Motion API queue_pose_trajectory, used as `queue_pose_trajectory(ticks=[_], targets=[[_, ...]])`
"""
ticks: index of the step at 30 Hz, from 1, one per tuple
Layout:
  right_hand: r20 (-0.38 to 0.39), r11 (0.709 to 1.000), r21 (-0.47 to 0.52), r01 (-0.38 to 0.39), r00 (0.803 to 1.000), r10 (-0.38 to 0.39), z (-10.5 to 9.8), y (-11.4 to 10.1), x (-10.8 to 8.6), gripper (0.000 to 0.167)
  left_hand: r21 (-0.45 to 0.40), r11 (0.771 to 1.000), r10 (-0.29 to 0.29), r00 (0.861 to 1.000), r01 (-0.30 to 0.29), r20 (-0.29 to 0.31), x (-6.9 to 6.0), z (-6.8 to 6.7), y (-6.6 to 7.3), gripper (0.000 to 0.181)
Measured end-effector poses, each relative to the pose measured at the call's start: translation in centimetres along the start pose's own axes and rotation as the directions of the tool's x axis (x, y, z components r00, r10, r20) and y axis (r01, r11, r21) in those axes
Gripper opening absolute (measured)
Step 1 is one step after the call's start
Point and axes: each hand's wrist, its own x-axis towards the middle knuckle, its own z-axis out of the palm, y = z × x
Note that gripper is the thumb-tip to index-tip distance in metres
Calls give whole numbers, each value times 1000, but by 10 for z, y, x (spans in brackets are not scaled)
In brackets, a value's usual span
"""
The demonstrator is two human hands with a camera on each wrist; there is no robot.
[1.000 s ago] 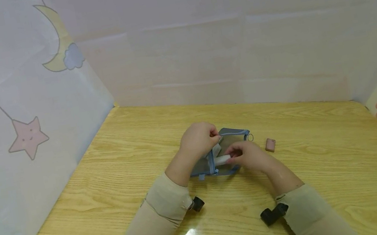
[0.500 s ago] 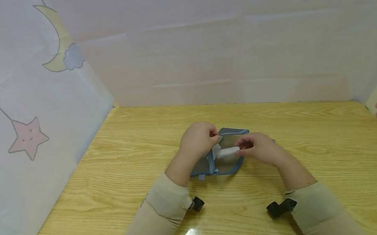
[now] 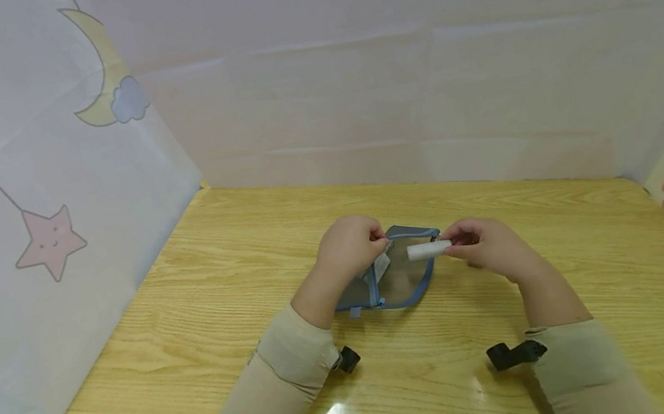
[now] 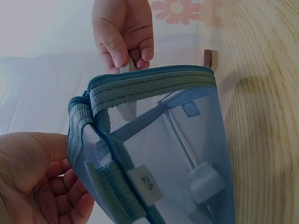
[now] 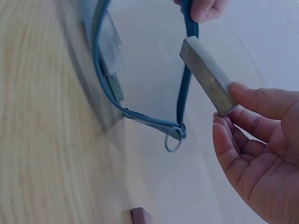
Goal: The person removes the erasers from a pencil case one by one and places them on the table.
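Observation:
A blue mesh zipper pouch (image 3: pixel 356 293) stands unzipped on the wooden table, with its mouth toward the right. My left hand (image 3: pixel 350 242) pinches the pouch's upper edge between thumb and fingers. Just outside the mouth, my right hand (image 3: pixel 489 246) grips one end of a whitish oblong block (image 3: pixel 424 251) between thumb and fingertips. The right wrist view shows this block (image 5: pixel 208 74) tilted and apart from the pouch's rim (image 5: pixel 183 93). Through the mesh in the left wrist view, a white block (image 4: pixel 205 183) is visible inside. Grey-white pieces (image 5: pixel 110 44) also lie within.
A small pinkish-brown block (image 5: pixel 140 216) lies on the table to the right of the pouch; my right hand covers it in the head view. The wooden tabletop (image 3: pixel 192 318) meets pale decorated walls (image 3: pixel 354 101) at the back and sides.
My right hand has drawn the whitish block out of the pouch, moving right and slightly away. My left hand has stayed at the pouch's edge.

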Motion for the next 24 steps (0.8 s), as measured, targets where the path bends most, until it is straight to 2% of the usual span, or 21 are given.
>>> queue_pose_trajectory(ticks=[8, 13, 19, 24], targets=[[-99, 999, -36, -32, 995, 29, -27, 5, -12, 42, 7, 1000, 4, 1000, -4, -4, -1, 0, 0, 15], [-161, 998, -37, -45, 986, 38, -33, 17, -13, 40, 6, 1000, 1, 1000, -1, -1, 0, 1, 0, 14], [-170, 996, -4, -90, 981, 88, -33, 34, -10, 39, 3, 1000, 1, 1000, -1, -6, 0, 1, -1, 14], [-181, 986, 34, -161, 970, 165, -34, 46, -9, 42, 0, 1000, 4, 1000, -4, -5, 0, 2, -1, 14]])
